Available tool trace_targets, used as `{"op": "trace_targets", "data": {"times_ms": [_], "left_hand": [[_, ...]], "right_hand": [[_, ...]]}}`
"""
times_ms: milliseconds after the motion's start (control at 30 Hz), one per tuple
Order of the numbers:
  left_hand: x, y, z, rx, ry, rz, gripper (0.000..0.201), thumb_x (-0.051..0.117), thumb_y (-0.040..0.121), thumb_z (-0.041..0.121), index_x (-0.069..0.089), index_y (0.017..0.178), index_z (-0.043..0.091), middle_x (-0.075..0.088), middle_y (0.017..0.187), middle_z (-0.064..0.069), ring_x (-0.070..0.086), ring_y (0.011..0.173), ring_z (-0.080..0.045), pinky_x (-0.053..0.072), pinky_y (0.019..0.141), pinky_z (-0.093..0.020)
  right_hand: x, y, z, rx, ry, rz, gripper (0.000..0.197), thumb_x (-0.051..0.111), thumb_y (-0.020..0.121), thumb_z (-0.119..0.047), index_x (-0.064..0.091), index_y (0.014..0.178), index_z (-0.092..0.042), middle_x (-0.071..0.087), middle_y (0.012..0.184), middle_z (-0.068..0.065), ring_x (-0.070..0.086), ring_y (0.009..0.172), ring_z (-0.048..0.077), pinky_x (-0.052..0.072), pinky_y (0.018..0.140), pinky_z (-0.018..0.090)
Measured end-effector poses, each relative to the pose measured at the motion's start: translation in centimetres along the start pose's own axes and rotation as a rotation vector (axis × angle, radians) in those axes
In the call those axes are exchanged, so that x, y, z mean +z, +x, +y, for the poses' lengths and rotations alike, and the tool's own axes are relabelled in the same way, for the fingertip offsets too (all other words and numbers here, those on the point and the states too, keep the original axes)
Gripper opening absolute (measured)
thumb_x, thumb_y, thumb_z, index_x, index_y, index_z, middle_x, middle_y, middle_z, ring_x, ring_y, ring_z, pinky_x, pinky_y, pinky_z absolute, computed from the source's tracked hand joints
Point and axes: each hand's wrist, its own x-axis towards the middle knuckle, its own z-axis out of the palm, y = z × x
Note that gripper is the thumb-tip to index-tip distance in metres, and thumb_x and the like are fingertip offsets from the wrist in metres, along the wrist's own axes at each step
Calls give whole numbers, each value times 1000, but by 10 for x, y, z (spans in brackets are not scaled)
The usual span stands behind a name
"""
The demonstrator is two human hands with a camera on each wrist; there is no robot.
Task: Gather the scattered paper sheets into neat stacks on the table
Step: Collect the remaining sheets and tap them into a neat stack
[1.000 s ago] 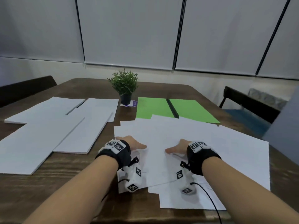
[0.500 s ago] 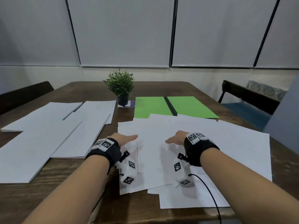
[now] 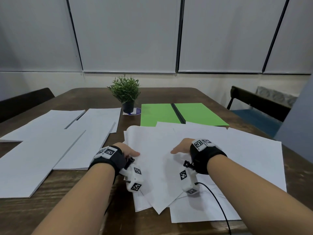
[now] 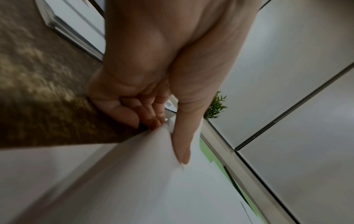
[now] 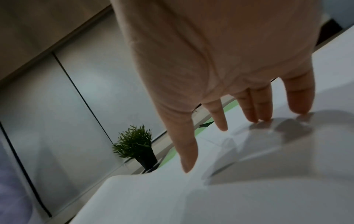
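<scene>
1. Fingers (image 4: 153, 119) of the left hand (image 3: 127, 150) curl under the lifted edge of the loose white sheets (image 3: 220, 150), thumb pressing on top: a pinch on that edge.
2. Right hand (image 3: 183, 147) has straight, spread fingers (image 5: 262, 109); their tips press the sheets flat and grasp nothing.
3. The loose sheets fan across the table (image 3: 169, 94) at 6 o'clock, overlapping askew.
4. To do it well, I judge: anchor with the right fingertips, draw the pinched edge inward slowly, then square the corners; a quick pull may crease it.
5. White stacks (image 3: 50, 141) lie at 9 o'clock, green sheets (image 3: 159, 114) at 12.
6. Only one container shows: the small dark pot (image 3: 128, 106), holding a green plant (image 3: 125, 89).
</scene>
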Motion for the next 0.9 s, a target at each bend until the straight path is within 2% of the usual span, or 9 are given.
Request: {"op": "trace_targets", "data": {"times_ms": [100,133,200,267,467,600,667,733,900], "left_hand": [[0,-11,4,14,64,25,27,79,77,23,59,77,5,62,74,-7,60,70,-21,52,68,-28],[0,-15,6,16,81,25,27,78,79,26,60,80,5,61,74,-7,59,70,-21,51,67,-27],[1,-14,6,35,131,35,40,79,76,35,64,96,5,66,90,-9,63,88,-23,51,84,-29],[3,-15,6,44,153,46,53,79,73,42,64,108,5,67,105,-9,63,101,-23,48,91,-28],[8,-13,11,69,131,42,67,76,74,48,57,122,6,63,116,-8,59,108,-24,45,91,-26],[5,-13,13,47,177,40,79,63,78,60,48,133,6,52,136,-9,48,126,-25,36,108,-32],[4,-14,13,30,207,49,81,62,79,61,47,133,2,53,135,-12,49,126,-26,37,106,-30],[6,-18,13,39,257,51,74,62,81,58,52,127,0,57,130,-13,53,122,-26,41,95,-25],[14,-22,19,54,299,77,64,68,82,48,56,121,-1,60,125,-14,56,118,-26,43,91,-26]], "right_hand": [[-3,-4,17,68,-5,34,59,76,69,-58,63,111,-19,63,118,5,57,102,27,44,89,32],[-3,-7,18,66,-11,39,63,77,65,-61,64,110,-18,64,114,5,57,98,27,45,87,32],[-1,-9,16,48,-26,28,60,79,60,-64,64,97,-20,66,100,3,60,91,26,47,82,31],[3,-6,10,37,-32,6,57,82,59,-60,62,92,-19,66,95,3,62,91,26,49,83,31],[3,-4,15,58,-78,19,54,77,69,-56,65,107,-20,66,105,3,60,93,24,49,90,31],[-4,2,22,78,-29,16,51,69,79,-54,65,116,-18,66,119,4,62,104,25,48,93,31],[-6,4,25,98,-22,54,56,62,85,-54,59,127,-17,60,130,6,57,117,26,43,97,31],[-7,7,29,101,-26,85,57,57,89,-54,56,131,-15,55,137,6,52,123,25,39,100,31],[-6,10,31,118,-23,77,56,65,86,-50,59,127,-13,59,132,6,56,119,26,44,99,31]]}}
